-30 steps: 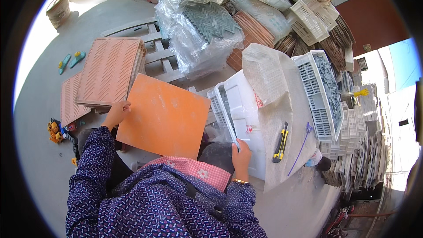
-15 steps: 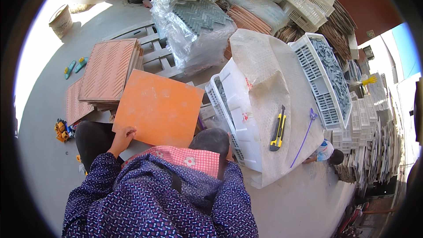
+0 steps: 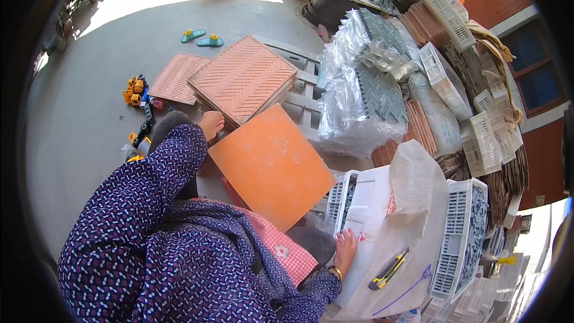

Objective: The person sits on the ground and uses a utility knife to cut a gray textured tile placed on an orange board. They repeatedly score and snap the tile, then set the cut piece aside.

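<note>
A square orange board point(image 3: 272, 166) lies across my lap, its surface bare and slightly scuffed. My left hand point(image 3: 211, 124) is beside the near corner of a stack of pink herringbone-patterned trays point(image 3: 244, 78). Its fingers are loosely bent and apart, with nothing visible in them; whether they touch the stack I cannot tell. To the right of the board, my right hand point(image 3: 345, 250) is open at the white plastic sheet point(image 3: 371, 203) over a crate. A yellow and black utility knife point(image 3: 389, 269) and a purple tie point(image 3: 406, 292) lie on the translucent sheet nearby.
Another pink tray point(image 3: 179, 78) leans left of the stack. Toy vehicles point(image 3: 139, 93) and green slippers point(image 3: 202, 38) are on the floor. Plastic-wrapped grey-green tile sheets point(image 3: 376, 93) stand on a pallet point(image 3: 303, 107). At the right is a white crate point(image 3: 447, 245) of loose tile pieces.
My left hand has left the orange board's near-left edge and moved forward to the tray stack. My right hand has come into sight by the white crate. The view has turned left.
</note>
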`<state>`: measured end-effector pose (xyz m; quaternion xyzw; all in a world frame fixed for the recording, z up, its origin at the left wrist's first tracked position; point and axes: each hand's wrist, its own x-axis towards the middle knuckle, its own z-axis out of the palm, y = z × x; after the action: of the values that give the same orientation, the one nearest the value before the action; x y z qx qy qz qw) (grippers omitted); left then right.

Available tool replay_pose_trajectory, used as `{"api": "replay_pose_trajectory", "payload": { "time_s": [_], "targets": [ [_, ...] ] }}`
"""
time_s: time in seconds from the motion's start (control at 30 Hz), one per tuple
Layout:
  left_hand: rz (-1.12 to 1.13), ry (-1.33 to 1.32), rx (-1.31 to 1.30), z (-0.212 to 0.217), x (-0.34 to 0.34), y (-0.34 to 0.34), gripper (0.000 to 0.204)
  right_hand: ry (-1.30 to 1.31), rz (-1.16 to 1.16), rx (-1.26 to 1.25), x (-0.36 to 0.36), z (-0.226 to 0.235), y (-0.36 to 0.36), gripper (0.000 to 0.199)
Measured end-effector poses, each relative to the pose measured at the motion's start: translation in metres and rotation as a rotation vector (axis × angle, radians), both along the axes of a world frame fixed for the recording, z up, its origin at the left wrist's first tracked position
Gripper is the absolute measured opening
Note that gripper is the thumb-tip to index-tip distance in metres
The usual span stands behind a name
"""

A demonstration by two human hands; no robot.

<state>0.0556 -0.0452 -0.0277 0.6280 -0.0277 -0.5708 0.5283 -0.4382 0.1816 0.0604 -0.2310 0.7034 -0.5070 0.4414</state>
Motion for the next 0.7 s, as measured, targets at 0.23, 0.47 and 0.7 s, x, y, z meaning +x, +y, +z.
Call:
{"api": "replay_pose_trajectory", "payload": {
  "time_s": [0.23, 0.47, 0.7],
  "targets": [
    [0.228, 0.331, 0.085, 0.013, -0.011, -0.049, 0.041, 0.942, 0.328, 0.011, 0.044, 0.022, -0.004, 0.028],
    [0.176, 0.174, 0.299, 0.012, -0.009, -0.066, 0.060, 0.879, 0.271, 0.074, 0.045, 0.024, -0.011, 0.030],
    [0.339, 0.272, 0.124, -0.003, -0.010, -0.068, 0.028, 0.959, 0.302, 0.121, 0.059, 0.031, -0.021, 0.028]
  ]
}}
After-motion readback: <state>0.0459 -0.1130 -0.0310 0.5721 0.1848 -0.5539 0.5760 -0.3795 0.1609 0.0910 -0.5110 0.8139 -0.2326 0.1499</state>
